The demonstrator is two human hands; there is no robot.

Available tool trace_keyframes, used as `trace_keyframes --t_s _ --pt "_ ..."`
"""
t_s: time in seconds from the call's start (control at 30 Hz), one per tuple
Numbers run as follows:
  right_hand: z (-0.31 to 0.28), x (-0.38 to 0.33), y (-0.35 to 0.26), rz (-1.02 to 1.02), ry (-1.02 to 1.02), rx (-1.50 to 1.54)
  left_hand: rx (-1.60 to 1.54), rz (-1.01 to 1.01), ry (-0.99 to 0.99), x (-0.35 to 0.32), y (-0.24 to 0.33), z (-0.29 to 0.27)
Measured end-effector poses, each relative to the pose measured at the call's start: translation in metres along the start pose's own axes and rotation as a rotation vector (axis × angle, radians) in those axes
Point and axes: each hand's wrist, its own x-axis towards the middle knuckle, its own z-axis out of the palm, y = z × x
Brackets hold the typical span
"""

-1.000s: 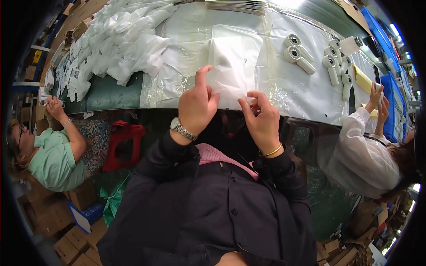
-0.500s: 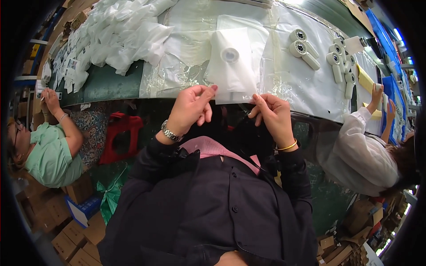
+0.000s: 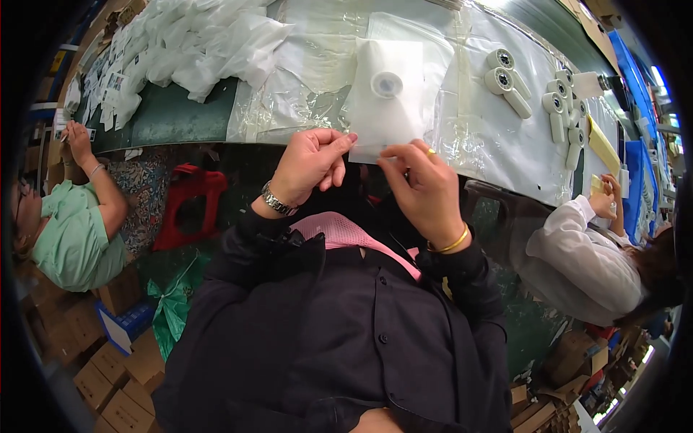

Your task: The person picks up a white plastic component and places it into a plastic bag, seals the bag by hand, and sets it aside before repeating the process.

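Note:
A frosted plastic bag (image 3: 393, 123) lies on the table's near edge, with a white handheld fan (image 3: 388, 85) showing dimly through it, its round head toward the far side. My left hand (image 3: 310, 166) pinches the bag's near left corner between thumb and curled fingers. Close to the middle of the bag's near edge, my right hand (image 3: 427, 189) has thumb and forefinger together on the plastic, its other fingers bent. The exact contact of the right fingertips is partly blurred. More frosted bags (image 3: 442, 54) lie beneath this one.
White handheld fans (image 3: 511, 92) lie on the right of the plastic-covered table (image 3: 469, 137). A heap of white bags (image 3: 209, 50) fills the far left. Co-workers sit at left (image 3: 79, 231) and right (image 3: 588, 267). A red stool (image 3: 189, 206) stands under the table at left.
My right hand has slid left along the bag's near edge, from its right corner toward the middle. My left hand stays at the left corner. The right co-worker's hands have come down.

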Motion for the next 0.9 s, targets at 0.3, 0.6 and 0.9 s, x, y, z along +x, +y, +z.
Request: trace_keyframes --t_s 0.3,0.6,0.9 --pt "0.025 0.016 0.000 -0.013 -0.122 -0.028 -0.007 0.043 -0.014 -0.001 -0.006 -0.004" --pt "0.033 0.016 0.006 -0.158 -0.196 -0.278 0.010 0.027 -0.023 0.003 -0.004 -0.003" --pt "0.007 0.016 -0.005 -0.185 -0.254 -0.073 -0.028 0.037 -0.004 0.002 -0.010 -0.007"
